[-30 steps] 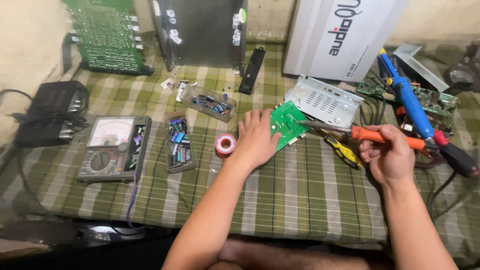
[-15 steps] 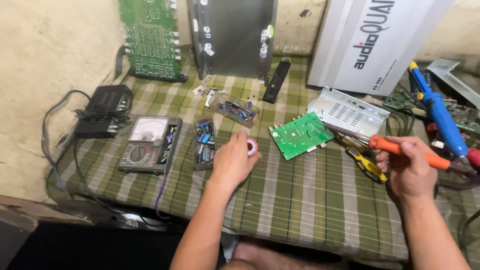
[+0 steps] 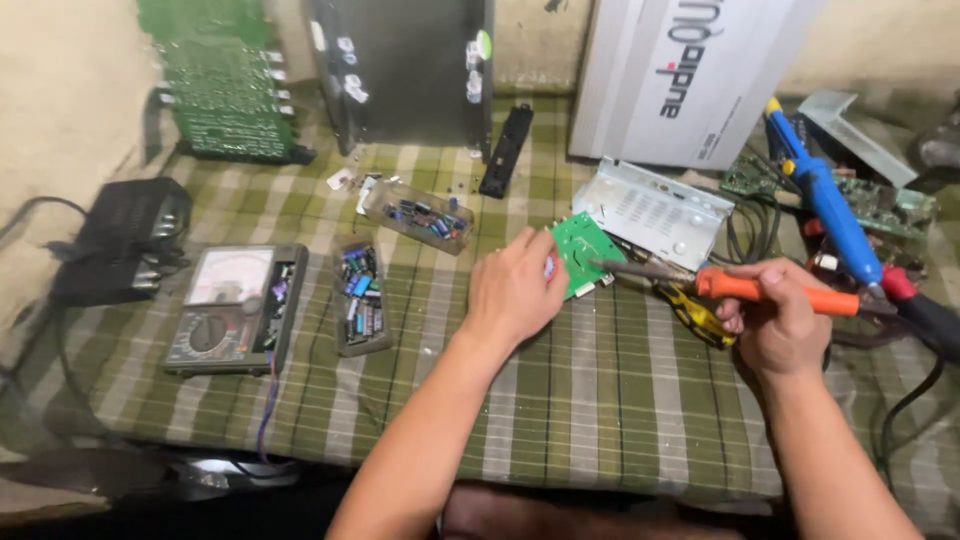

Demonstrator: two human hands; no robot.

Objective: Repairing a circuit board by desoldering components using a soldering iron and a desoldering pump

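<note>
While left hand steadies board, right hand grips iron.

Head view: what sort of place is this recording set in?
Probably a small electronics repair bench. The right hand holds an orange-handled soldering iron over a green circuit board steadied by the left hand; an analogue multimeter lies on the checked cloth.

A matt checked cloth covers the worktop, carrying a glossy green circuit board, a dull perforated metal bracket and an orange plastic-handled soldering iron.
</note>
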